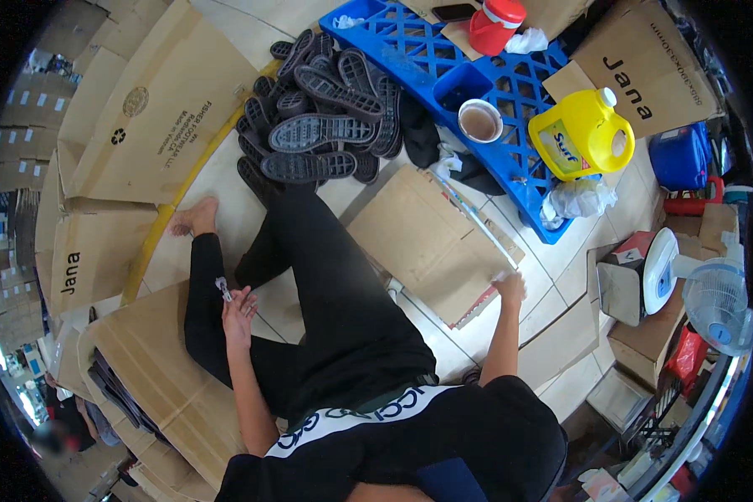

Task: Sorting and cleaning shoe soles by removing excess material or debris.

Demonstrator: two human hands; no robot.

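Observation:
My left hand is raised over my bent left leg. Its fingers are partly curled around a small whitish object with dark marks, too small to name. Out to the right, my right hand is closed at the corner of a low stand topped with a cardboard sheet. A bit of white wad shows at its fingertips; whether it is cloth or tissue I cannot tell. Beyond my knees lies a heap of dark shoes, several with their ridged soles turned up.
A blue plastic pallet carries a yellow jug, a cup of brownish stuff, a red container and white wads. Cardboard boxes stand at left. A fan is at right.

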